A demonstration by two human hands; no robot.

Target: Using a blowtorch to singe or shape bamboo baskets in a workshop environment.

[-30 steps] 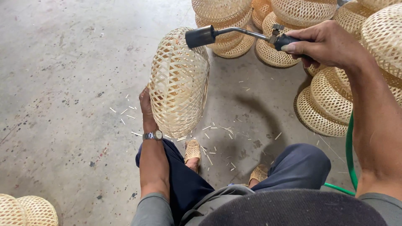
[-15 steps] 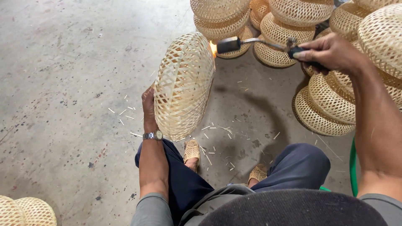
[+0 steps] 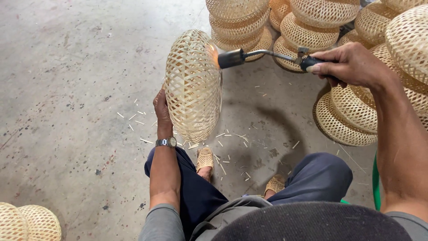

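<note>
Fingers of the left hand [image 3: 161, 109] are curled around the rim of a basket [image 3: 193, 85], which is held on edge above the floor [image 3: 67, 67]; a metal watch [image 3: 166, 142] is worn on that wrist. Fingers of the right hand [image 3: 352, 64] are clenched around the black grip of a torch [image 3: 263, 56], whose dark cylindrical nozzle is pointed at the basket's upper right edge, where a small orange glow is seen. The basket is domed, woven of thin pale bamboo strips in an open lattice. Short splinters [image 3: 223, 143] are scattered over the grey, stained concrete between woven sandals [image 3: 205, 158]. Farther off, similar baskets are stacked in nested piles [image 3: 339, 27], round and tightly latticed.
</note>
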